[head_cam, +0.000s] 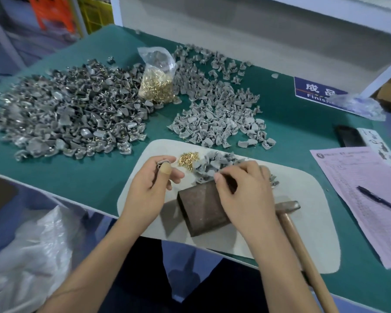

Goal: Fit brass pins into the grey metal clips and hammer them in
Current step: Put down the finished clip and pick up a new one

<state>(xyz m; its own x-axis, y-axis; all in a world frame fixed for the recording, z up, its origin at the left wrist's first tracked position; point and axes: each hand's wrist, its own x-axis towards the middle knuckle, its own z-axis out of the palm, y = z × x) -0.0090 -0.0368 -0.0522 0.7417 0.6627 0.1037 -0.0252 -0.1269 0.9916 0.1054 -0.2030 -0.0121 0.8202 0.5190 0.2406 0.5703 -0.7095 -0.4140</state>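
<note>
— What are the hands doing?
— The left hand (155, 184) is pinching a grey clip (161, 162); the right hand (242, 188) is curling over the metal block (201, 211), contents unclear.
— And beyond?
— Loose brass pins (187, 159) are lying beside small clips (217, 164).

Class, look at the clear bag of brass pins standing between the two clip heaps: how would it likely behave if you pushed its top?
The bag of brass pins would probably slump rather than slide: its film looks thin and floppy. Packed with metal pins, it is likely heavy for its size. Its top looks open, so pins might spill.
</note>
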